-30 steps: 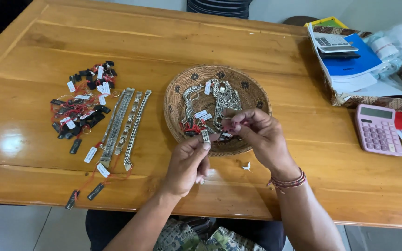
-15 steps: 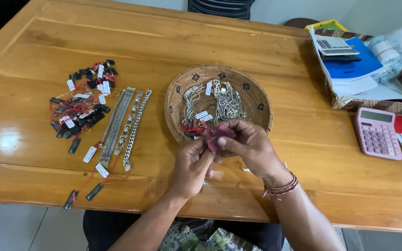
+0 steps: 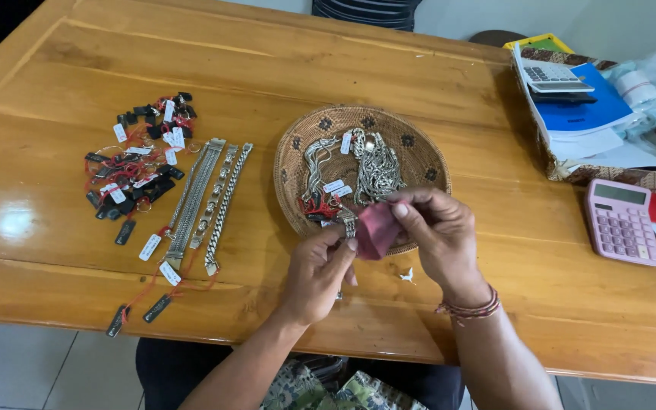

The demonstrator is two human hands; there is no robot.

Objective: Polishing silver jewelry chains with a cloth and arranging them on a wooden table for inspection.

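Left hand [image 3: 319, 267]: closed around one end of a silver chain bracelet [image 3: 348, 222], thumb and fingertips pinching it just in front of the basket's near rim.
Right hand [image 3: 436, 232]: fingers curled shut on a dark red cloth [image 3: 376, 229], pressed against the bracelet; red cord band on the wrist.
Bracelet: held between both hands, above the table edge of the basket, partly hidden by the cloth.
Scrap [image 3: 407, 276]: small white bit on the wood just below the right hand.
Table [image 3: 267, 68]: varnished wood, wide planks.
Woven basket [image 3: 294, 149]: round and shallow, just beyond the hands, holding silver chains [image 3: 377, 167] with white tags and red strings.
Flat bracelets [image 3: 208, 202]: four silver ones laid side by side left of the basket, tags at their near ends.
Tag heap [image 3: 137, 168]: black and white tags with red threads, farther left.
Pink calculator [image 3: 622, 222]: right of the hands, well apart.
Paper tray [image 3: 582, 173]: far right, stacked with a blue folder [image 3: 586, 106] and a grey calculator [image 3: 547, 75].
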